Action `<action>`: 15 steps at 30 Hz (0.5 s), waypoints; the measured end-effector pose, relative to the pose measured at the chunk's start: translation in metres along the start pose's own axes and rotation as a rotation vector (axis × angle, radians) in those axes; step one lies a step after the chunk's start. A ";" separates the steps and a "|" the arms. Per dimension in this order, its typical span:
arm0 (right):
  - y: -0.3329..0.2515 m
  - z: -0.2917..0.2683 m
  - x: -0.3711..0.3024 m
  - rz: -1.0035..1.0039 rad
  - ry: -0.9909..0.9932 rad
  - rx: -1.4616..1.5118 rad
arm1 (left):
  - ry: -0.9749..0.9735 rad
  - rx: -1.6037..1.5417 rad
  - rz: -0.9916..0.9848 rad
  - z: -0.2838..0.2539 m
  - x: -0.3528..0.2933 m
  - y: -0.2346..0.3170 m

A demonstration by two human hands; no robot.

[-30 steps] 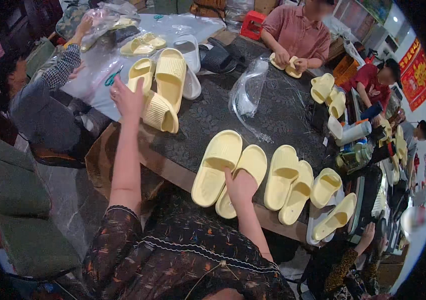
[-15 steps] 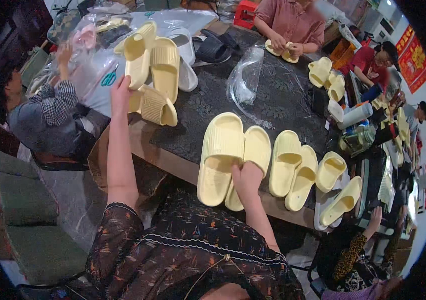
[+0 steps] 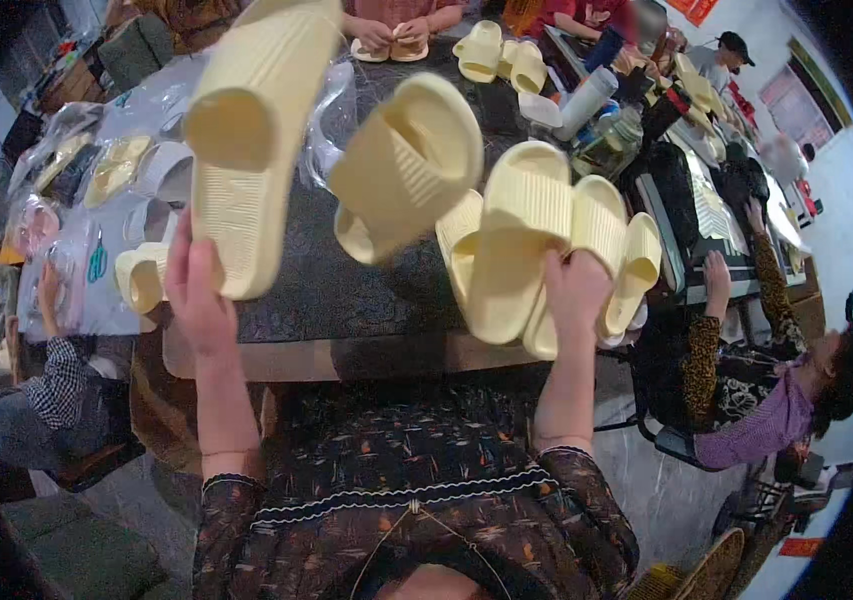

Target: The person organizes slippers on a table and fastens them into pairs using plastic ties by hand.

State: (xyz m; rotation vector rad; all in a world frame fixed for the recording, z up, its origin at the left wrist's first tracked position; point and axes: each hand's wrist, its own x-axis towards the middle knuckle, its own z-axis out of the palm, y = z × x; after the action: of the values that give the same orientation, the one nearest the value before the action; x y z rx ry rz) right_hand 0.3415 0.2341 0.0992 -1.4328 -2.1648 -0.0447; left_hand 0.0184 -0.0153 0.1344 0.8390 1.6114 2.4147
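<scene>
My left hand (image 3: 201, 290) grips the heel end of a pale yellow slipper (image 3: 246, 150), raised above the table with its ribbed strap upward. My right hand (image 3: 578, 290) is closed on a pair of matching slippers; the larger-looking slipper (image 3: 521, 235) overlaps its mate (image 3: 596, 230) beside it. Between my hands a tilted slipper (image 3: 411, 165) shows its strap and opening; I cannot tell what supports it. Partly behind it is another slipper edge (image 3: 354, 238). Right of my right hand stands one more slipper (image 3: 636, 270). A small yellow slipper (image 3: 144, 280) lies left of my left hand.
The dark-covered table (image 3: 296, 310) has a pale front edge. Teal scissors (image 3: 97, 262) and bagged slippers lie at left. Bottles and a glass jar (image 3: 611, 140) stand at right. Co-workers sit on both sides; another person's hands (image 3: 391, 38) hold slippers across the table.
The view has swung left. My left hand has brought its slipper inward, nearer the right hand, and a tilted slipper now shows between them. My right hand still grips its pair.
</scene>
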 end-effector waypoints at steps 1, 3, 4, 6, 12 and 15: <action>0.018 -0.002 0.011 0.085 -0.016 -0.086 | -0.011 0.042 -0.023 0.020 -0.011 -0.002; 0.048 -0.004 0.026 0.160 0.038 -0.151 | -0.181 -0.030 -0.121 0.026 -0.023 -0.026; 0.058 -0.008 0.039 0.214 -0.008 -0.167 | -0.168 0.022 -0.144 0.030 -0.032 -0.028; 0.085 -0.009 0.051 0.270 -0.052 -0.189 | -0.191 0.024 -0.211 0.033 -0.048 -0.047; 0.086 0.005 0.039 0.303 -0.018 -0.005 | -0.119 0.228 -0.214 0.003 -0.079 -0.098; 0.028 -0.022 0.015 0.431 -0.198 0.048 | -0.082 0.307 -0.227 -0.017 -0.102 -0.115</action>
State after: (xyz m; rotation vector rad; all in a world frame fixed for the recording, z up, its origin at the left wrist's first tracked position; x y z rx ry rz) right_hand 0.3704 0.2517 0.1176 -1.9108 -1.9401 0.3152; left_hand 0.0726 -0.0198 -0.0106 0.7365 1.9567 1.9874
